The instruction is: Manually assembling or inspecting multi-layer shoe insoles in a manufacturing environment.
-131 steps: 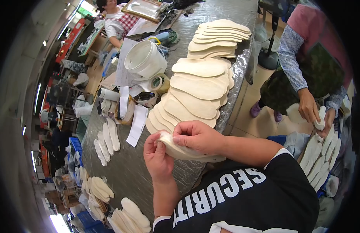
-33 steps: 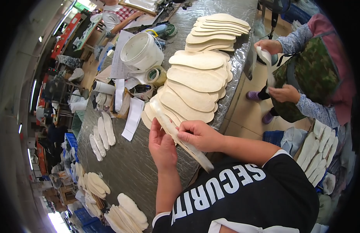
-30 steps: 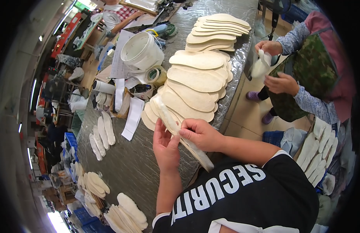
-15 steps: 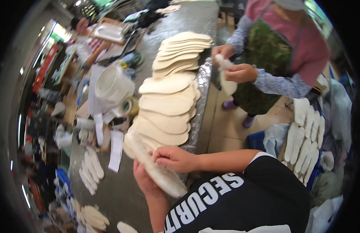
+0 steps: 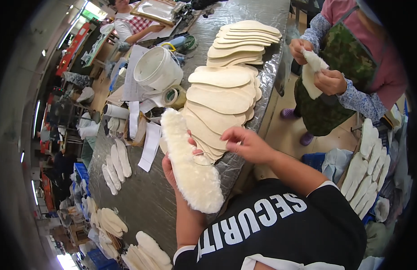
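A cream fleecy insole (image 5: 190, 166) lies along my left hand (image 5: 170, 173), pile side up. The thumb is on its left edge, and fingertips curl over its right edge. My right hand (image 5: 248, 145) hovers to the right of the insole, not touching it, fingers bent and apart with nothing visible between them. Just beyond both hands, rows of flat cream insoles (image 5: 219, 99) overlap on the table; a second overlapped stack (image 5: 244, 42) lies farther back.
A white bucket (image 5: 156, 69), a tape roll (image 5: 171, 96) and paper strips (image 5: 150, 146) stand left of the rows on the dark table (image 5: 141, 198). More insoles (image 5: 116, 164) lie at left. Across the table's right edge, a co-worker (image 5: 339, 76) handles a fleecy piece.
The insole has turned from edge-on to show its fleecy face. My right hand has moved off it to the right. The view has shifted, and the co-worker's piece is more spread out.
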The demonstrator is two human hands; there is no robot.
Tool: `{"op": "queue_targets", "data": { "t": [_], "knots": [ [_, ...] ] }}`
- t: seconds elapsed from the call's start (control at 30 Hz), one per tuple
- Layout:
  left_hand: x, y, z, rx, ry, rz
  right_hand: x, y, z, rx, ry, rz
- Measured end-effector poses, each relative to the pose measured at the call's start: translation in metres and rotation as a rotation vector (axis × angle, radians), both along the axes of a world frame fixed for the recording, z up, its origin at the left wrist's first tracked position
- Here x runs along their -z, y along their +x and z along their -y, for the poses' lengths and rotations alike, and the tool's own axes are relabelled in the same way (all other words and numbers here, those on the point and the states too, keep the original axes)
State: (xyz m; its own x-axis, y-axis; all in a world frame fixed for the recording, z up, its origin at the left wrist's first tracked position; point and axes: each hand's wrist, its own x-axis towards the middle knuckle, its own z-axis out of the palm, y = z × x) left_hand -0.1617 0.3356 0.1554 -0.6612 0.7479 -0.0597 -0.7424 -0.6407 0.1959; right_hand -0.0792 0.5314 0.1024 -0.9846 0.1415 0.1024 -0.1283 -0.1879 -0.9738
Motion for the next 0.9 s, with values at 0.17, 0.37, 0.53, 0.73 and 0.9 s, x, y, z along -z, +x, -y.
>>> {"op": "queue_targets", "data": {
  "t": [0.17, 0.37, 0.53, 0.73, 0.9],
  "knots": [
    [0.002, 0.008, -0.007, -0.046, 0.018, 0.043, -0.009, -0.001, 0.036, -0.045, 0.169, -0.311],
    [0.025, 0.003, 0.024, -0.005, 0.050, 0.063, -0.008, -0.002, 0.039, -0.143, 0.197, -0.309],
    [0.033, 0.018, 0.068, -0.217, 0.039, 0.057, 0.001, -0.002, 0.013, -0.254, 0.153, 0.073],
    [0.055, 0.052, 0.123, -0.498, 0.007, 0.123, 0.010, -0.077, -0.006, -0.210, 0.337, 0.232],
    [0.052, 0.075, 0.138, -0.675, -0.018, 0.170, 0.004, -0.208, 0.015, 0.002, 0.442, 0.004]
  ]
}}
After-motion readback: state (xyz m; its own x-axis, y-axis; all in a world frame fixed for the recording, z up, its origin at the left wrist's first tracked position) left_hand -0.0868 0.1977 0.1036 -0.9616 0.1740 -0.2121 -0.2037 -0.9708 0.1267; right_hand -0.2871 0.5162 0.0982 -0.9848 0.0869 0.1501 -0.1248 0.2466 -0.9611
